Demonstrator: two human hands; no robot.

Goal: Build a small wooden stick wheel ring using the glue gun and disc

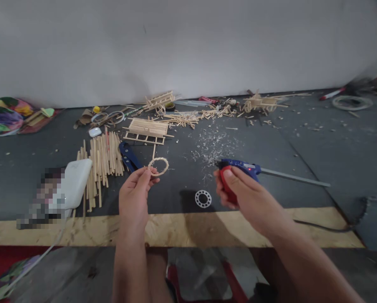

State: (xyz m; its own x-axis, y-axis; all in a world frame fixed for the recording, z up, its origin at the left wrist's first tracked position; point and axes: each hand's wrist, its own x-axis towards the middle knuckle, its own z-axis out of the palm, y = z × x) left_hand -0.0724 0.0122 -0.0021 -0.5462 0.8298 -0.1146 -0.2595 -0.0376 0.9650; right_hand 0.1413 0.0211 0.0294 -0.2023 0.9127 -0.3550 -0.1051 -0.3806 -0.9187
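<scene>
My left hand [136, 191] pinches a small pale wooden ring [159, 167] between thumb and fingers, raised above the dark tabletop. In my right hand [239, 185] is a red object with a black end [228, 187]; fingers hide much of it, so its kind is unclear. Just behind that hand lies a blue glue gun [239, 165] with a lit red light and a long grey glue stick [295, 177] out of its back. A grey disc with holes around it [203, 199] rests on the table between my hands.
Several wooden sticks [104, 158] lie at left beside a white power bank [77, 181] with a cable. A blue-handled tool [129, 156] lies near a slatted stick model [148, 128]. Another wooden cart [259, 103] stands by the wall. White scraps [216, 145] litter the middle.
</scene>
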